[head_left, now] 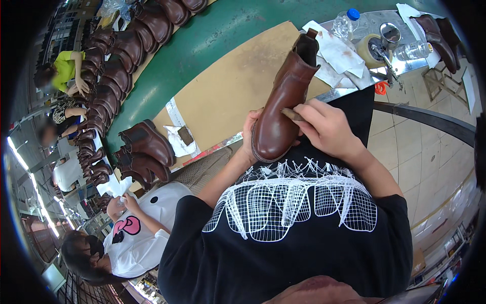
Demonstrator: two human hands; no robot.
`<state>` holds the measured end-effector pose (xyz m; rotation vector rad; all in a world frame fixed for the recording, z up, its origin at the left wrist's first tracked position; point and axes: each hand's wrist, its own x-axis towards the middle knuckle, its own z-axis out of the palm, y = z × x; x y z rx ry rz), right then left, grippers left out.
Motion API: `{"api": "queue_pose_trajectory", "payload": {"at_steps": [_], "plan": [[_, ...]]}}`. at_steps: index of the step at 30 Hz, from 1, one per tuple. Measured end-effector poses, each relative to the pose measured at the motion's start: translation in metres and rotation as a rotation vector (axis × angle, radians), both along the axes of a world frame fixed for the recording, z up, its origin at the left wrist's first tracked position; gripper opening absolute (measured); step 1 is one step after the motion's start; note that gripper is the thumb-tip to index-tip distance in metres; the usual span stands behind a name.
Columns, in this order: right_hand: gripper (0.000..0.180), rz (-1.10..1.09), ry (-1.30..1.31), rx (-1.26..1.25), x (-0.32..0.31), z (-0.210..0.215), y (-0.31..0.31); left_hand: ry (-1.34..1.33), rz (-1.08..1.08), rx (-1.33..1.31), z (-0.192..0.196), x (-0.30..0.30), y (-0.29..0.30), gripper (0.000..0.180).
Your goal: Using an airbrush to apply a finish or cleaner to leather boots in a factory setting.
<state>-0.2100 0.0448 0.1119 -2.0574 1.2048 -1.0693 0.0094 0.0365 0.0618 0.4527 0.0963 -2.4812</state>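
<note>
A brown leather ankle boot point(283, 109) is held up in front of me, its toe toward my body and its opening pointing away. My left hand point(250, 133) grips the boot's left side near the toe, the fingers partly hidden behind it. Pinched in the fingers of my right hand point(326, 124) is a small brown pad point(292, 114), which touches the upper on the boot's right side. Whether the pad is cloth or sponge I cannot tell.
Cardboard point(223, 81) covers the green bench, with a dark block point(185, 135) and brown boots point(147, 144) at left. White cloths point(339, 55), a plastic bottle point(346, 24) and a spray gun point(387, 55) lie at right. Rows of boots point(114, 76) and a co-worker point(136, 228) are left.
</note>
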Motion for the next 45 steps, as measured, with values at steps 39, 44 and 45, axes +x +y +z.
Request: {"api": "queue_pose_trajectory", "payload": {"at_steps": [39, 44, 45], "plan": [[0.019, -0.825, 0.004, 0.058, -0.117, -0.117, -0.006, 0.640, 0.020, 0.153, -0.035, 0.007, -0.004, 0.071], [0.024, -1.129, -0.093, -0.006, -0.142, -0.137, 0.014, 0.672, -0.015, 0.098, -0.035, 0.010, -0.007, 0.071], [0.028, -1.178, -0.012, -0.062, -0.147, -0.140, 0.012, 0.658, -0.022, 0.087, -0.033, 0.010, -0.007, 0.071]]}}
